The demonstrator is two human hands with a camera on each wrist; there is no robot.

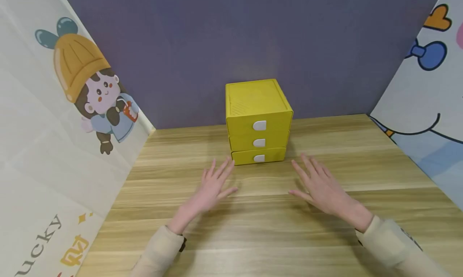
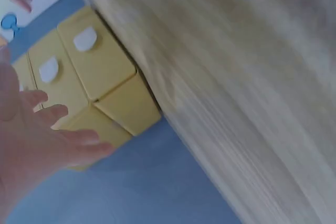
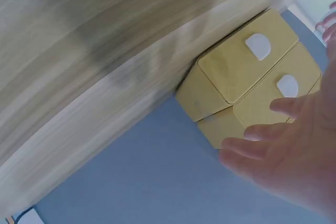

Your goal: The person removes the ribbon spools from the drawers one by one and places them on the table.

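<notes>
A small yellow drawer cabinet (image 1: 258, 120) stands on the wooden table (image 1: 267, 236) against the back wall. It has three drawers, each with a white handle (image 1: 259, 126); all look closed. My left hand (image 1: 213, 186) lies open, fingers spread, just left of the cabinet's lower front corner. My right hand (image 1: 318, 184) is open too, fingers straight, a little to the right of the cabinet. Neither hand holds anything. The left wrist view shows the cabinet (image 2: 100, 77) past my left hand's fingers (image 2: 79, 145). The right wrist view shows the cabinet (image 3: 252, 77) beyond my right hand's fingers (image 3: 252, 150).
A purple-grey wall (image 1: 253, 40) stands behind the cabinet. Cartoon-printed panels close in the left side (image 1: 54, 128) and the right side (image 1: 427, 96). The tabletop stretches towards me in front of the hands.
</notes>
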